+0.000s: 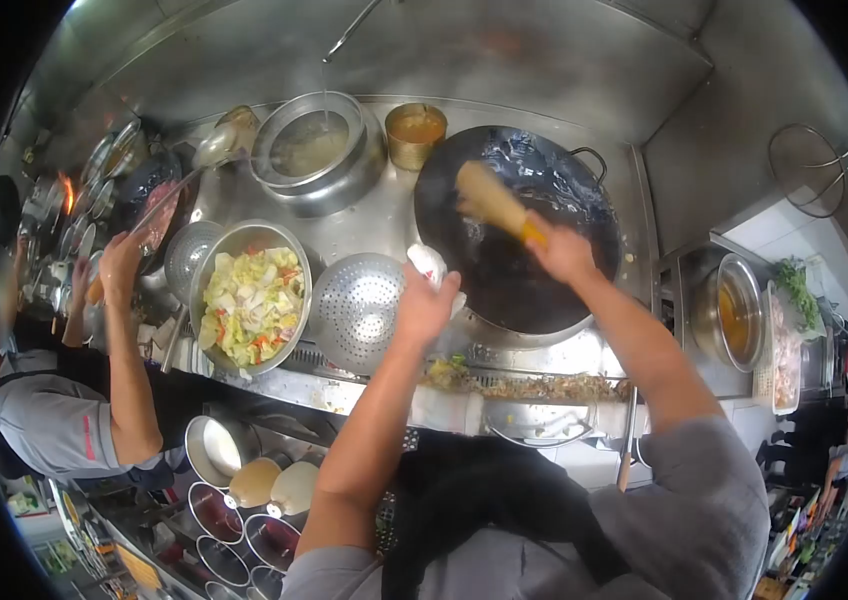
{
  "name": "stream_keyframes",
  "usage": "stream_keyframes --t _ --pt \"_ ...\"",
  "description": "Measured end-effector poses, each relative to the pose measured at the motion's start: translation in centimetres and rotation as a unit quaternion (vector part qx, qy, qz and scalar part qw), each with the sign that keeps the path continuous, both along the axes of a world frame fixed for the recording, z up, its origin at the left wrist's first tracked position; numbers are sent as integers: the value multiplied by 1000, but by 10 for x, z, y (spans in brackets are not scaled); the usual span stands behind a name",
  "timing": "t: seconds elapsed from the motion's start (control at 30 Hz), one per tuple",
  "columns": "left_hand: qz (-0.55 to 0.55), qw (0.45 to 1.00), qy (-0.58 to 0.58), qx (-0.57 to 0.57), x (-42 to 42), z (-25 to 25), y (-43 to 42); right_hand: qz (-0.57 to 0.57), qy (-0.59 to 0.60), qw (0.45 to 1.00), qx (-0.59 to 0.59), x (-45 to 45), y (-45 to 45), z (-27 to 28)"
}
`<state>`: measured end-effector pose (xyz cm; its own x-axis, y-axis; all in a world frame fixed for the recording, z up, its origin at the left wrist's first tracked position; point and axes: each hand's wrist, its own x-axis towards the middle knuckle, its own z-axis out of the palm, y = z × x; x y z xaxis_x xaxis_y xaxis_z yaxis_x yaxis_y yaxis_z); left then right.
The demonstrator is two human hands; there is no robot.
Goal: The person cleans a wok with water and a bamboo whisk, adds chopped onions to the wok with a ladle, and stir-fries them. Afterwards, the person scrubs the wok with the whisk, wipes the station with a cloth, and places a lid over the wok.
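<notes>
My right hand (562, 252) is closed around the yellow handle of a wok brush (492, 196). The pale bristles, smeared by motion, are over the upper left part of a large dark wok (514, 290). Wet, shiny patches show on the wok's inner wall. My left hand (426, 308) grips a folded white cloth (428, 264) at the wok's left edge; whether a wok handle lies under the cloth is hidden. Just left of that hand rests a perforated strainer (356, 310).
A bowl of chopped cabbage (252, 300) stands left of the strainer. Behind are a lidded-looking metal pot (309, 185) and a can of orange liquid (416, 135). A co-worker's arm (124, 350) works at the left. Food scraps (534, 388) line the front gutter.
</notes>
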<state>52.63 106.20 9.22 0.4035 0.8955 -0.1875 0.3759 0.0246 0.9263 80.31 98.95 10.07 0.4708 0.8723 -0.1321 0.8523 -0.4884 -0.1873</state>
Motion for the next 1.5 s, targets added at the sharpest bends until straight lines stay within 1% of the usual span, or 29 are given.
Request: stream_keyframes --t 0.03,0.07,0.1,0.17,0.23,0.27,0.33,0.37,0.4,0.47,0.5,0.53,0.6,0.67,0.7,0.8,0.87,0.93,1.0,1.07,1.13,1.17,1.2,1.23,1.27,1.33,1.37,1.43,1.5 --pt "-7 1000 -6 9 -3 3 -7 -64 27 997 23 12 15 -3" --pt "-13 1000 -11 19 -6 8 -14 -135 60 986 83 9 28 -18" --pt "-16 999 -18 32 -7 14 -14 -185 131 965 133 -5 43 -46" --pt "10 1000 -1 9 0 10 -7 -117 261 944 167 -51 39 -63" --pt "30 999 9 -12 6 11 -6 34 299 945 125 -70 -18 -26" --pt "42 999 9 -19 9 17 -7 90 315 942 79 -57 -51 -11" --pt "55 998 18 -27 12 17 -5 111 227 965 -67 -2 -106 25" --pt "50 998 29 -27 13 14 -5 132 181 964 -140 25 -134 43" --pt "43 998 41 -28 14 10 -8 140 89 970 -178 53 -143 49" --pt "48 998 7 -30 15 8 -9 98 -43 971 -215 77 -89 89" --pt "48 998 -12 -30 18 8 -9 71 -100 978 -170 85 -53 79" --pt "48 999 -5 -23 20 6 -7 39 -139 978 -152 92 -17 49" --pt "47 999 18 -14 15 -3 -8 -61 -63 991 -100 45 -2 15" --pt "43 999 27 -9 10 4 -14 -76 5 996 -35 4 -17 -39" --pt "42 999 32 -1 9 9 -10 -72 59 995 -19 -23 -30 -31" --pt "30 999 38 10 11 7 -12 10 87 981 -173 -50 -73 57" --pt "27 998 57 11 12 6 -10 87 36 958 -270 -24 -102 103" --pt "23 996 90 -7 15 18 -8 145 -50 934 -322 35 -113 116" --pt "13 996 87 -7 15 27 -10 130 -111 949 -264 87 -85 108" --pt "8 997 82 -2 13 25 -3 42 -118 971 -202 98 -22 68" --pt "5 996 87 -7 11 29 2 -48 -71 992 -96 62 1 5" --pt "-2 996 89 -11 10 31 -1 -93 -17 993 -68 27 0 -14" --pt "1 996 90 -7 11 30 1 -134 69 988 -26 -1 0 -26" --pt "3 996 91 -3 11 29 2 -124 93 988 7 -19 -2 -43" --pt "8 995 96 -5 12 30 -1 -117 158 980 -40 -44 -8 -10" --pt "-1 995 104 -6 8 34 -5 -54 192 972 -128 -59 -34 60" --pt "-5 994 105 -4 7 34 -4 -19 206 964 -169 -56 -46 78" --pt "-5 995 103 -5 7 29 -3 90 79 964 -236 -19 -84 92" --pt "-13 994 106 -12 7 34 -3 163 -62 937 -303 17 -112 118"
